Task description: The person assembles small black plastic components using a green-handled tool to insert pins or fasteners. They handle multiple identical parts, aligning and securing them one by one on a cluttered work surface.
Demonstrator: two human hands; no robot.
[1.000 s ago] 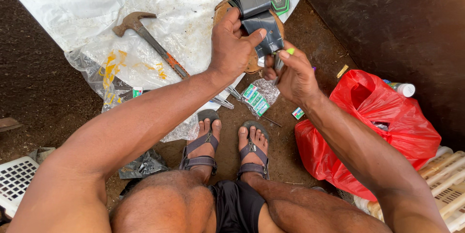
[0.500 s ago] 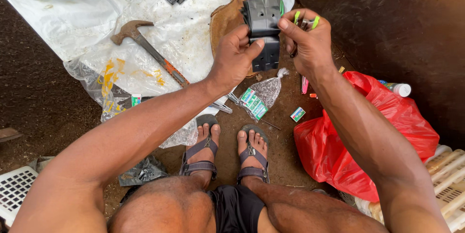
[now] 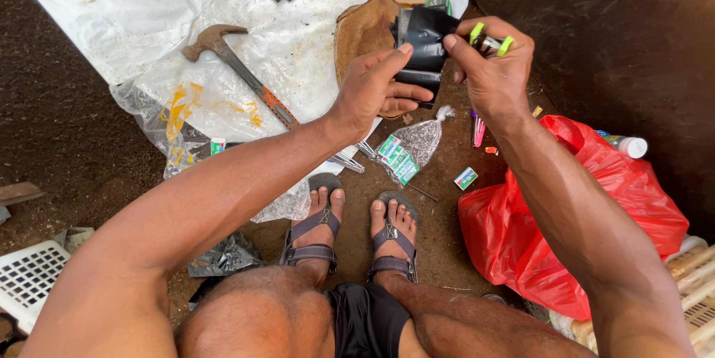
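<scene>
While left hand (image 3: pixel 376 86) grips black piece (image 3: pixel 424 38), right hand (image 3: pixel 491 68) pinches.

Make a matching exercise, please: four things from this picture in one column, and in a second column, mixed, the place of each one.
Things:
1. hammer
2. black piece
3. red plastic bag
4. small clear packet

Places:
A. on the soil just ahead of the sandalled feet
B. held up between the left hand and the right hand
C. lying on the white plastic sheet
D. on the ground beside the right arm

Pairs: 1-C, 2-B, 3-D, 4-A
</scene>
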